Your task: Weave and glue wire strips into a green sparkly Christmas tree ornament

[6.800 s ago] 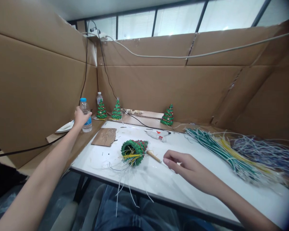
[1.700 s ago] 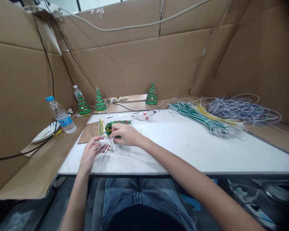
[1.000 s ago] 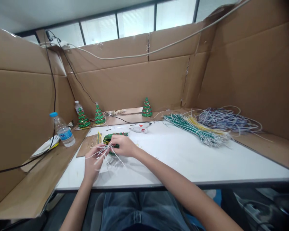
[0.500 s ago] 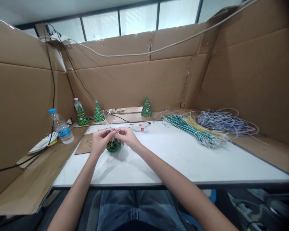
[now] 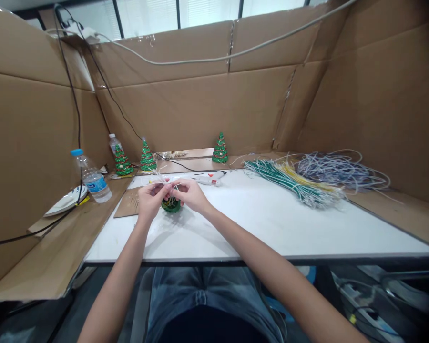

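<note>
Above a round green piece [image 5: 171, 206] with white and yellow wires, my left hand [image 5: 153, 195] and my right hand [image 5: 188, 193] meet fingertip to fingertip. Both are closed on thin white wires [image 5: 159, 176], which fan out up and to the left. The green piece hangs or stands just below the fingers; whether it touches the white board is unclear. A cardboard piece [image 5: 127, 202] lies left of my left hand. Behind my right hand is a white glue gun [image 5: 209, 180].
Green beaded trees [image 5: 219, 149] stand at the back, two of them [image 5: 148, 158] left of centre. Bundled green wires [image 5: 282, 181] and tangled pale wires [image 5: 338, 170] lie right on the white board [image 5: 257, 228] and behind it. A water bottle [image 5: 96, 183] and plate [image 5: 66, 201] are left.
The whole view has shifted, with the board and walls a little higher in the picture. My hands remain together at the wires, with the fingers slightly changed in pose.
</note>
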The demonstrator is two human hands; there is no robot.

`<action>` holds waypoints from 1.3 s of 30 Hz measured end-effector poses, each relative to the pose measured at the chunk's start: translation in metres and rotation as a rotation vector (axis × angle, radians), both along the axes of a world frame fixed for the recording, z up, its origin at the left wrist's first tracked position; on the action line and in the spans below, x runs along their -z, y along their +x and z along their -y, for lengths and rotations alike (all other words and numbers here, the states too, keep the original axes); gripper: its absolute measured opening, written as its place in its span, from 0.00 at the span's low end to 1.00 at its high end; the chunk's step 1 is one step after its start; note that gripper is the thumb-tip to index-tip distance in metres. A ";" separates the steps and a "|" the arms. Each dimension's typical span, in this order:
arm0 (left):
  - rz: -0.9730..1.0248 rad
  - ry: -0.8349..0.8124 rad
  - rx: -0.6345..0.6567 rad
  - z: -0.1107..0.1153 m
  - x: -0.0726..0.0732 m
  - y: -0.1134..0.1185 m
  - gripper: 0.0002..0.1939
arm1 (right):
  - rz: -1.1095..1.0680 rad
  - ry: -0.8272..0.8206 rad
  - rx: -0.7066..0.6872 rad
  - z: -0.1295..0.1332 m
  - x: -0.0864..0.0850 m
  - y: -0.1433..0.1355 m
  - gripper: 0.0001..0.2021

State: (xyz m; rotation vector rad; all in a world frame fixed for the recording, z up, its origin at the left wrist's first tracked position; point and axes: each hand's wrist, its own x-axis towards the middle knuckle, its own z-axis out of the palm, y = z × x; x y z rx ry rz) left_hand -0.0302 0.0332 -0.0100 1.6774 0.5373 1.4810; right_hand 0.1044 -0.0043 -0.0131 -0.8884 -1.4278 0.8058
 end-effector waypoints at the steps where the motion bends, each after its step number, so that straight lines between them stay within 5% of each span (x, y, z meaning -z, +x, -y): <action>1: 0.021 -0.015 0.005 0.000 -0.001 0.000 0.12 | 0.000 -0.003 0.000 0.000 0.000 0.000 0.18; 14: 0.072 -0.058 0.005 0.000 0.001 -0.006 0.13 | -0.112 -0.069 -0.021 -0.001 0.000 0.002 0.18; 39: -0.154 0.188 0.003 0.008 0.003 -0.012 0.10 | -0.148 -0.107 -0.095 0.003 -0.004 0.010 0.13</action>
